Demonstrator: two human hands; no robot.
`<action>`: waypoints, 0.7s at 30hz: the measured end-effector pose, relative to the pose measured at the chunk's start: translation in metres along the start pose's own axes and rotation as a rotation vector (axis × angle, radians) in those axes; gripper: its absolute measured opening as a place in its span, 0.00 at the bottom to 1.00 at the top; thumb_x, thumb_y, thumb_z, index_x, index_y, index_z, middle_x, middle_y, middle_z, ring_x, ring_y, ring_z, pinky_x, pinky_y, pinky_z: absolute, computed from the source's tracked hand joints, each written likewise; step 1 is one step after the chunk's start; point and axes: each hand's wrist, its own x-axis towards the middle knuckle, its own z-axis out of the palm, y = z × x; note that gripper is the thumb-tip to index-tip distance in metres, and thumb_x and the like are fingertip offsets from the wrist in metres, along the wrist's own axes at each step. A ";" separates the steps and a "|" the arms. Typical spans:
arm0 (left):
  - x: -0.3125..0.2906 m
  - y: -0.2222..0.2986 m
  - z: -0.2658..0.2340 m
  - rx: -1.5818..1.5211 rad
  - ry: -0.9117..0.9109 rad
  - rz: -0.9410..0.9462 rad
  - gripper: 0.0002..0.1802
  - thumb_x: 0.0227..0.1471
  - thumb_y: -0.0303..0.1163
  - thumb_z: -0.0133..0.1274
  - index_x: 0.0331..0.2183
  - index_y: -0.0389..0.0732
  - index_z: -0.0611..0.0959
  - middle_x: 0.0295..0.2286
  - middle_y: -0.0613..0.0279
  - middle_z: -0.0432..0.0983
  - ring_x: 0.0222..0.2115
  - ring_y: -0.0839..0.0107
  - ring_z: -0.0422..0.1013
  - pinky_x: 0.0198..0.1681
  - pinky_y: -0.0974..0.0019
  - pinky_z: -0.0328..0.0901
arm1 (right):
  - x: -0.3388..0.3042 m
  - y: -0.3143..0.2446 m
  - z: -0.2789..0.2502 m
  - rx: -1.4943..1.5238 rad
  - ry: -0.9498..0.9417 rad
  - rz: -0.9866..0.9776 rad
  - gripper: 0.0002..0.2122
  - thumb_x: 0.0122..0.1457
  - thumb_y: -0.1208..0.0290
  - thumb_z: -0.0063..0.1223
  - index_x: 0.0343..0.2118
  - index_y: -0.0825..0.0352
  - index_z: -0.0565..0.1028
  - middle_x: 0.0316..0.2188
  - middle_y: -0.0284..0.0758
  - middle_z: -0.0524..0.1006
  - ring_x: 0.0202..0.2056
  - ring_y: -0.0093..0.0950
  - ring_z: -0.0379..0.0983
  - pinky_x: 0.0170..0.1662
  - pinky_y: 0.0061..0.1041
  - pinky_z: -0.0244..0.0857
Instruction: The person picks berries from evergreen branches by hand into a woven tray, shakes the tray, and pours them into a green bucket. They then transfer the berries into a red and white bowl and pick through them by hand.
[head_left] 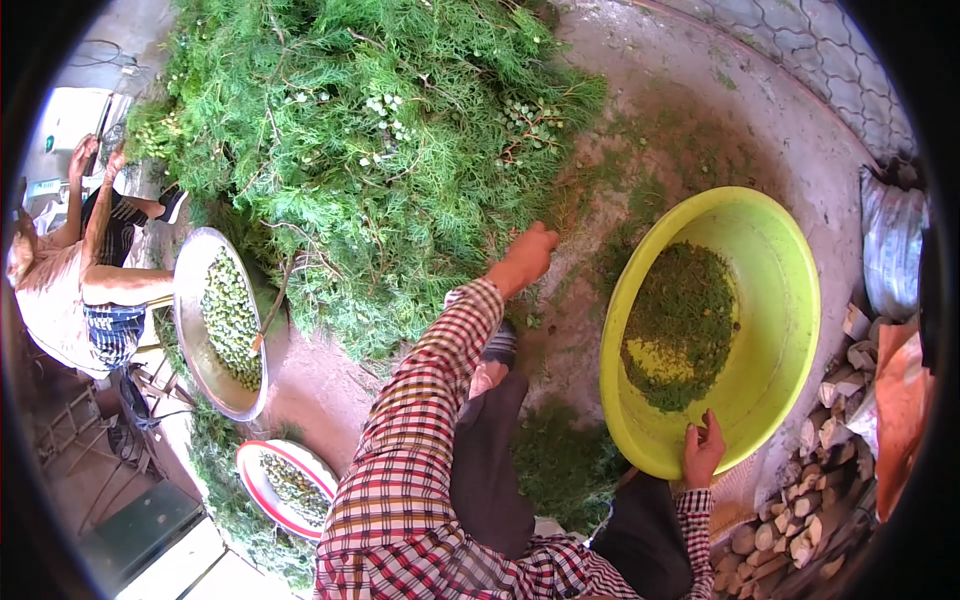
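My left hand [527, 258] is closed at the right edge of a big heap of green conifer branches [370, 150]. What it holds, if anything, is too small to make out. A wide yellow-green plastic basin [778, 300] stands tilted at my right, near my knees. Dark green leaf bits [685, 310] cover part of its bottom. My right hand [704, 448] grips the basin's near rim, its fingers curled over the inner side. Pale round cones [385, 112] dot the branches.
At left, a metal basin [188, 330] holds many green cones, with a stick across its rim. Below it lies a red-rimmed bowl [245, 470] of cones. Another person [75, 280] sits at far left. Split firewood [800, 520] and a pale sack [893, 245] lie at right.
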 end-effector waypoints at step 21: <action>0.062 -0.039 -0.083 -0.191 0.427 -0.386 0.19 0.43 0.31 0.47 0.41 0.39 0.72 0.41 0.51 0.68 0.43 0.57 0.63 0.45 0.62 0.60 | 0.002 0.002 -0.003 -0.033 0.007 -0.022 0.19 0.50 0.76 0.48 0.46 0.74 0.64 0.38 0.44 0.71 0.29 0.25 0.70 0.31 0.21 0.65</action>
